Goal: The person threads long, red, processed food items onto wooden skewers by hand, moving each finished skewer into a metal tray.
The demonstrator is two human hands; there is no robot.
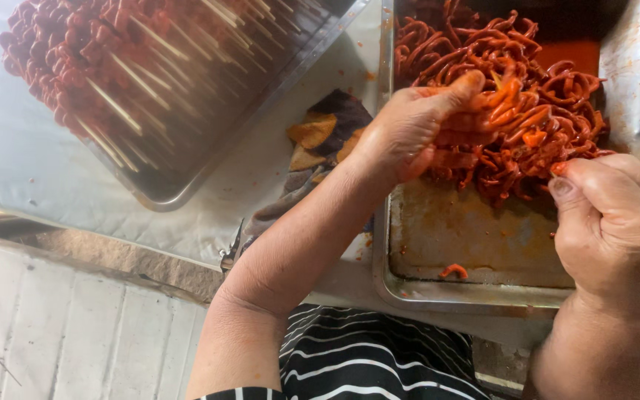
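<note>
A clump of red, sauce-coated meat strips (516, 111) is gripped by the left hand (409, 130), fingers curled into the heap inside the steel tray (483, 292). The right hand (612, 215) is closed, pinching at the heap's near edge. Finished skewers (112, 67) lie well beyond the left hand. Judging by this, a strip is being picked out; a single piece must next be separated.

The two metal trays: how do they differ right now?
The left tray holds red pieces threaded on wooden skewers, laid in rows; the right tray holds a loose pile of orange-red strips, unskewered. The left tray is filled, while the right tray's near half is bare. Both hands, left and right, work in the right tray only. Both are shallow steel trays.
</note>
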